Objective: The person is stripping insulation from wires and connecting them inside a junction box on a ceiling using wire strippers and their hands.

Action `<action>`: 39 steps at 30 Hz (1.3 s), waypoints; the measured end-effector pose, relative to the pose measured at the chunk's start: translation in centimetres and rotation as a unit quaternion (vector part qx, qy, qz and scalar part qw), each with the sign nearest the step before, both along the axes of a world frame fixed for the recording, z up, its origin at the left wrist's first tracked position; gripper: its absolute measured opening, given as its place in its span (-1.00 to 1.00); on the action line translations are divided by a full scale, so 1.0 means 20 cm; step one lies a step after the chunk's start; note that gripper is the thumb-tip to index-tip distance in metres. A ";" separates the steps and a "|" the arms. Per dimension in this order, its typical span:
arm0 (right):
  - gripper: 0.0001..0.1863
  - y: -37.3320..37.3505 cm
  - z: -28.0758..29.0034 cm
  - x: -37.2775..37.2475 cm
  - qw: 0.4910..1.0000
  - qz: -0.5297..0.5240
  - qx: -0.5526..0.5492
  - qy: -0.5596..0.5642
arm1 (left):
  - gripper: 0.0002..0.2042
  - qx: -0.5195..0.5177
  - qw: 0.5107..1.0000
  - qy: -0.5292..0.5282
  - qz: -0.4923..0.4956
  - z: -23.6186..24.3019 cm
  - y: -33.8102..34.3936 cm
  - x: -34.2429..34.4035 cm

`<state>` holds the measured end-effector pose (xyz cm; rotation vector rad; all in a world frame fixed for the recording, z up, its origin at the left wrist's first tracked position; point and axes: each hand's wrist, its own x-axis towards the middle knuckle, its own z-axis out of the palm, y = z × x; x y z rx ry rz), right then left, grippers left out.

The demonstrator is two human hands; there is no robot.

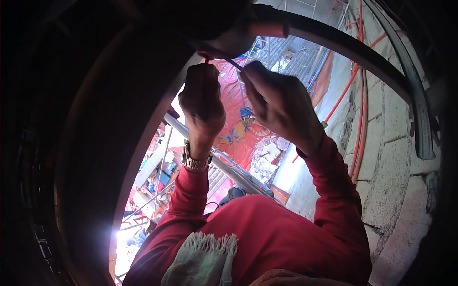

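Note:
Both arms, in red sleeves, reach up to a dark object (pixel 229 40) overhead whose shape is lost in shadow. My left hand (pixel 204 95), with a metal wristwatch (pixel 194 162) below it, is closed in a fist just under that object. A thin reddish piece (pixel 206 58) stands between the fist and the object; whether my fingers grip it is too dark to tell. My right hand (pixel 281 97) is closed on a thin dark rod (pixel 234 63), which slants up and left to the object's underside. A short orange tube (pixel 269 30) sticks out at the object's right.
A dark curved beam (pixel 353 45) arches overhead, and a broad dark panel (pixel 105 143) fills the left. Orange conduits (pixel 359 119) and a metal channel (pixel 422 128) run along the stone block wall (pixel 389 167). Far below lie scaffold poles (pixel 229 169), red sheeting (pixel 229 88) and scattered materials.

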<state>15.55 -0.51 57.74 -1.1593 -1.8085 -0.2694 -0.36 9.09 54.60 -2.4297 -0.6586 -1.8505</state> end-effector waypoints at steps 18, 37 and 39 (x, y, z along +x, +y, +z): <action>-0.90 0.01 0.00 0.02 1.000 0.001 -0.021 -0.009 | -0.92 -0.004 1.000 -0.009 -0.023 0.00 -0.02 0.01; -0.85 -0.13 -0.17 0.09 0.997 -0.037 -0.059 0.046 | -0.73 0.046 0.999 0.005 -0.015 0.04 -0.02 0.02; -0.83 0.03 -0.07 0.01 1.000 -0.025 0.012 0.003 | -0.68 0.102 0.993 0.037 0.041 0.03 -0.01 0.00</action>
